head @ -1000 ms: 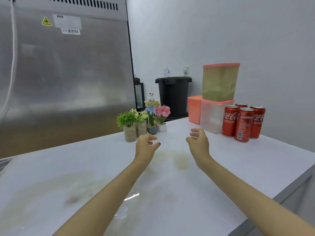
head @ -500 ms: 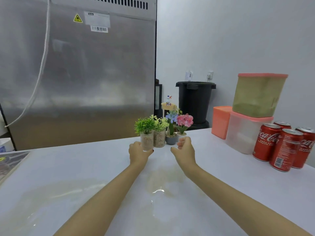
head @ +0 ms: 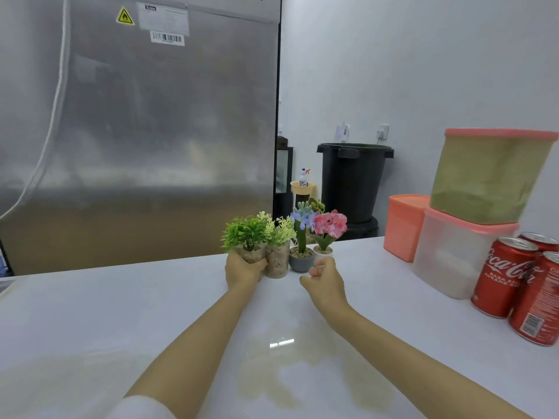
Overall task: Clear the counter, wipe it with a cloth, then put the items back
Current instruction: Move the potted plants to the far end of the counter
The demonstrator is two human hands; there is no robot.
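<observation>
Four small artificial plants stand in a row at the far edge of the white counter (head: 121, 313). My left hand (head: 243, 272) grips the leftmost one, a green plant in a pebble-filled glass (head: 246, 234). Beside it stand a pale green plant in a similar glass (head: 276, 261), a blue flower in a grey pot (head: 299, 260) and a pink flower in a white pot (head: 329, 225). My right hand (head: 326, 281) hovers just in front of the grey and white pots, fingers curved, thumb apart, holding nothing. Brownish stains (head: 302, 376) mark the near counter.
At the right stand three red cola cans (head: 502, 276), a clear tub (head: 450, 258) with a green-filled tub (head: 490, 176) stacked on it, and an orange box (head: 403, 225). A steel fridge (head: 136, 131) and a black bin (head: 352, 179) stand behind the counter.
Both hands reached forward to the plants. My left hand closed round the leftmost glass. My right hand drew back slightly from the pink flower's pot.
</observation>
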